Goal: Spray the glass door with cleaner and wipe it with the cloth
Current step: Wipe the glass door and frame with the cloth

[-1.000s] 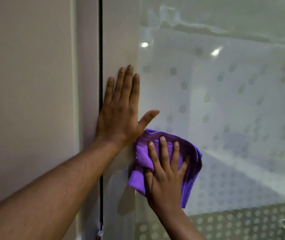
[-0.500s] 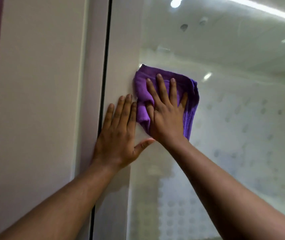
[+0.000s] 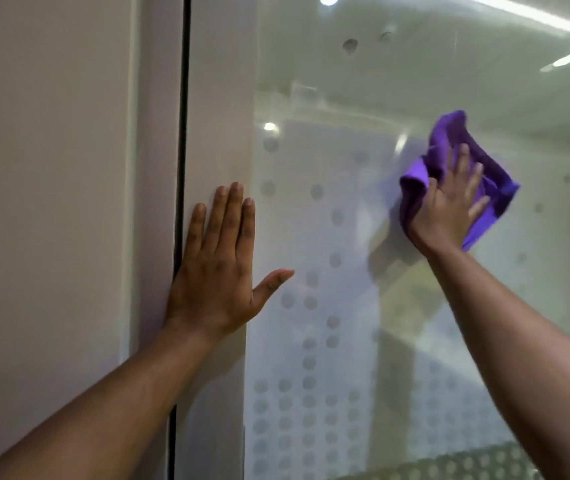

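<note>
head view: left hand [image 3: 216, 271] flat on the pale door frame [image 3: 219, 98], fingers straight and close together, thumb splayed out over the edge of the glass door [image 3: 345, 237]. holds nothing.

right hand [image 3: 448, 209] up and to the right, well apart from the left, spread fingers pressing the purple cloth [image 3: 463, 174] against the glass. cloth bunched, sticking out above and to both sides of the hand; thumb side is blurred, possibly tucked into a fold.

glass shows frosted dots [image 3: 307, 403] low down and reflected ceiling lights [image 3: 525, 12] at top. dark gap [image 3: 181, 133] runs between frame and wall [image 3: 44, 202].
</note>
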{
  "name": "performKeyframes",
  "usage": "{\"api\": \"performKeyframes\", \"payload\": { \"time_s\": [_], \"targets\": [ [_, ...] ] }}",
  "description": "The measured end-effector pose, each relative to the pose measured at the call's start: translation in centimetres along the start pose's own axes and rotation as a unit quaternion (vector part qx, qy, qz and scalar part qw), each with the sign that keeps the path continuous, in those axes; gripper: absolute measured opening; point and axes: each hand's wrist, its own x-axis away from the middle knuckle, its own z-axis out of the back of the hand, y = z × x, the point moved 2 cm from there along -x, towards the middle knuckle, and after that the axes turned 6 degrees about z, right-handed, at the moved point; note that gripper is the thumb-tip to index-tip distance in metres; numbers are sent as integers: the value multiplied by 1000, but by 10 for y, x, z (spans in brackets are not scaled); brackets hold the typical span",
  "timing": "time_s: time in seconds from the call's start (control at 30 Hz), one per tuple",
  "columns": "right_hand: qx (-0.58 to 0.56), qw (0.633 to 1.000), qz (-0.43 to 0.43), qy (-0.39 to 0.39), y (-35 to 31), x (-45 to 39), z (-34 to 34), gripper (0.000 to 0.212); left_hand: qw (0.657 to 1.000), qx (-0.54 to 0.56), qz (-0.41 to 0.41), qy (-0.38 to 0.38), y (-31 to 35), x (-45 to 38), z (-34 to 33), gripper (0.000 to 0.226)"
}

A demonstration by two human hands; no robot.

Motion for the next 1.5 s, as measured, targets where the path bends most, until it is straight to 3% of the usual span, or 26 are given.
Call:
{"api": "performKeyframes", "payload": {
  "time_s": [0.07,0.13,0.23,0.33,0.4,0.43,0.47,0.53,0.6,0.63,0.67,0.73,0.8,0.87,0.93,1.0,1.1,1.17,1.33,1.5],
  "targets": [
    [-6,992,-120,31,-14,24,-8,60,1000,-4,2,-2,1,0,1,107],
    [-1,993,-113,38,-48,57,-20,63,1000,-1,-1,-1,2,0,1,106],
    [25,994,109,-11,-85,109,-38,72,1000,-1,-5,7,1,-1,1,103],
    [38,939,334,-67,-58,109,-30,71,1000,-1,-4,3,0,0,0,101],
    [66,897,430,-79,-19,100,-21,69,1000,-3,-10,-2,-1,0,0,100],
    [71,903,417,-78,4,97,-19,69,1000,-5,-16,-3,0,0,0,99],
    [63,932,351,-62,23,99,-18,71,1000,-9,-21,-6,0,0,0,98],
    [33,996,83,4,45,118,-19,71,1000,-12,-26,-10,2,0,1,98],
    [20,987,-150,50,29,153,-30,65,1000,-14,-26,-10,4,0,2,98],
    [23,981,-182,56,12,171,-35,64,999,-17,-27,-11,4,-1,1,98],
    [21,986,-158,50,-6,188,-38,67,999,-18,-28,-11,4,-1,0,97],
    [5,1000,13,-10,-24,223,-44,76,999,-20,-26,-7,3,-1,-2,96],
    [-2,974,215,-69,-6,239,-39,79,1000,-20,-24,-4,1,0,-3,94],
    [8,949,302,-86,36,237,-33,79,1000,-17,-21,-1,0,1,-3,93],
    [2,977,204,-58,75,239,-32,80,1000,-9,-18,2,0,1,-3,93],
    [-28,1000,3,-12,88,260,-37,76,1000,-5,-17,2,1,1,-2,93],
    [-51,983,-174,26,68,300,-47,68,1000,-10,-17,4,2,2,-3,92],
    [-55,980,-189,14,52,322,-52,68,1000,-4,-17,6,2,3,-3,92],
    [-92,987,-126,-32,15,390,-65,71,1000,-3,-8,9,3,4,-2,92],
    [-231,960,-118,-102,-32,430,-49,78,1000,-5,-17,9,2,4,1,89]
  ]
}}
